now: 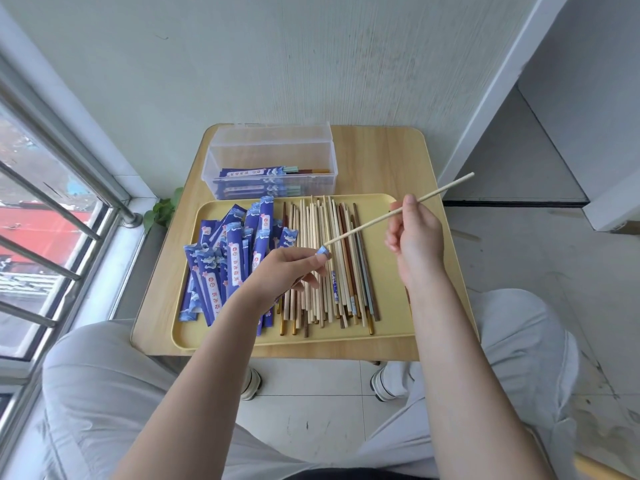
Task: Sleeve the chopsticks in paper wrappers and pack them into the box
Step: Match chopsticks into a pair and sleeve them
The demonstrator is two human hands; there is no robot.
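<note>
Pinched mid-shaft by the right hand [414,233], the light, stiff chopstick [374,220] meets the flimsy wrapper [322,251] pinched at its mouth by the left hand [287,268], mid-frame.

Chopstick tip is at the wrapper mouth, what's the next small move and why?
Probably slide the chopstick down-left into the wrapper. The right hand pinches its upper part, the left hand pinches the wrapper's open end, and the tip sits right at that opening, with nearly the whole chopstick bare.
</note>
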